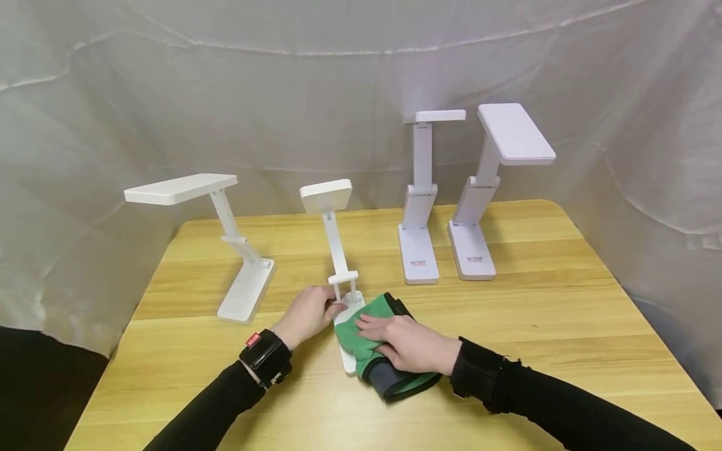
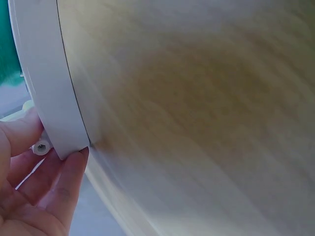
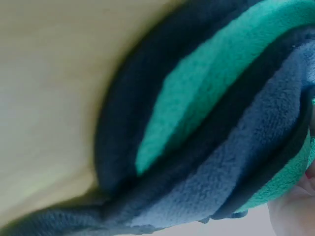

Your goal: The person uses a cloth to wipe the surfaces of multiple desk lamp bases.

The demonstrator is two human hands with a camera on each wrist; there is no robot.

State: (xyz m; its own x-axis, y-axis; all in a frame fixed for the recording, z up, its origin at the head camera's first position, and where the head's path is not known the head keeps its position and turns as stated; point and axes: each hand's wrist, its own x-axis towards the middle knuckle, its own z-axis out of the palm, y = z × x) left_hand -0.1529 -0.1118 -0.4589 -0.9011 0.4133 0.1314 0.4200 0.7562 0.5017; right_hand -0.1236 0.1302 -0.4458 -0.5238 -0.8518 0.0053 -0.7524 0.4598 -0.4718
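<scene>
A white folding desk lamp [image 1: 333, 241] stands at the middle of the table, its base toward me. My left hand [image 1: 307, 315] pinches the rear end of that base beside the hinge; in the left wrist view the thumb and fingertips grip the edge of the white base [image 2: 47, 73]. My right hand [image 1: 408, 341] presses a green and dark grey cloth [image 1: 351, 338] with black edging onto the base, fingers laid over it. The cloth covers the middle of the base and hangs over its right side. In the right wrist view the cloth's folds [image 3: 197, 108] fill much of the picture.
Another white lamp [image 1: 242, 291] stands at the left. Two more lamps, one [image 1: 418, 254] near the back middle and one [image 1: 472, 250] to its right, have printing on their bases. A pale curtain [image 1: 254, 113] hangs behind the wooden table [image 1: 564, 313].
</scene>
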